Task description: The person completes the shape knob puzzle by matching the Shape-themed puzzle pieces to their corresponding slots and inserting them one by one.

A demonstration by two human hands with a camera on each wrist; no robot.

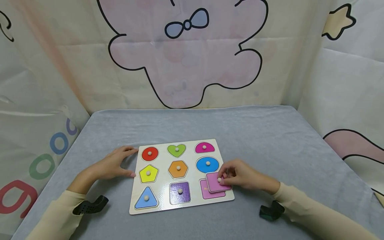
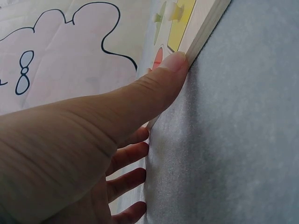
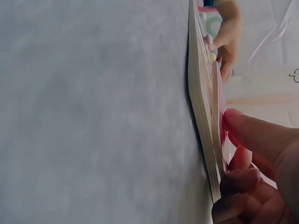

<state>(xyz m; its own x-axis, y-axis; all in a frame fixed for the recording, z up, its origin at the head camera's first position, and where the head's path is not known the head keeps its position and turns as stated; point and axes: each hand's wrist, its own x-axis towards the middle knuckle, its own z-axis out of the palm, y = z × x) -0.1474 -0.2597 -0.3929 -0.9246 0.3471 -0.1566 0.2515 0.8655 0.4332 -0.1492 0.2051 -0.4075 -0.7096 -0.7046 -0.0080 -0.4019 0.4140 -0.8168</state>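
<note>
A white wooden shape puzzle board (image 1: 162,182) lies slightly turned on the table. My right hand (image 1: 244,175) pinches the knob of a pink rectangular puzzle piece (image 1: 213,184), which sits askew over its pink recess (image 1: 207,193) at the board's near right corner. In the right wrist view that piece (image 3: 216,107) rests at a slant against the board's face. Along the board's left edge, my left hand (image 1: 112,165) touches with thumb and fingertips spread. The left wrist view shows the thumb (image 2: 174,61) against the edge beside the yellow piece.
Several knobbed pieces sit in the board, among them a blue oval (image 1: 207,165), a purple square (image 1: 180,197), a blue triangle (image 1: 146,199) and an orange hexagon (image 1: 178,171). Grey cloth (image 1: 192,125) covers the table, and printed curtains (image 1: 192,60) stand behind and at both sides.
</note>
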